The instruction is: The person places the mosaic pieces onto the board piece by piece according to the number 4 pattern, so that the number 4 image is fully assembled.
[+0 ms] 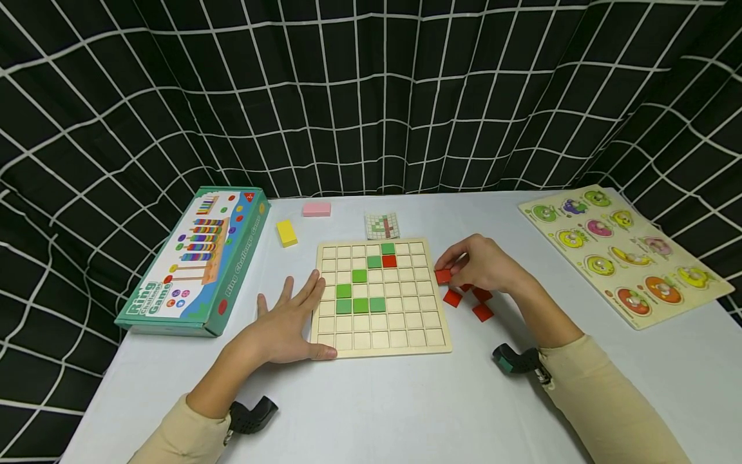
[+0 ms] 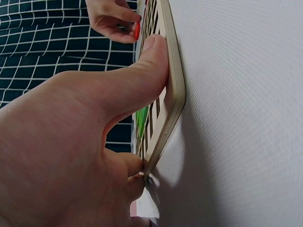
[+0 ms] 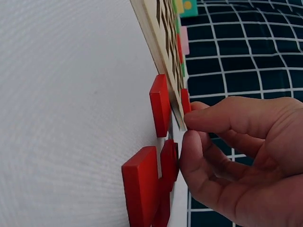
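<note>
A square wooden grid board (image 1: 414, 338) lies on the white table, with several green tiles (image 1: 361, 305) and one red tile (image 1: 389, 261) in its cells. Spread along the board's left side is my left hand (image 1: 281, 328), its thumb resting on the near left corner. In the right wrist view, the thumb and forefinger of my right hand (image 3: 236, 142) pinch a red square tile (image 3: 185, 100) close to the board's edge. Several loose red tiles (image 1: 482, 312) lie below that hand, some partly hidden by it. A small pattern card (image 1: 373, 227) sits behind the board.
To the left lies a green ring game box (image 1: 191, 258). A yellow block (image 1: 286, 233) and a pink block (image 1: 317, 209) stand near the back. On the right is a wooden fruit puzzle board (image 1: 626, 248). A black grid-patterned curtain (image 1: 371, 96) surrounds the table's back and sides.
</note>
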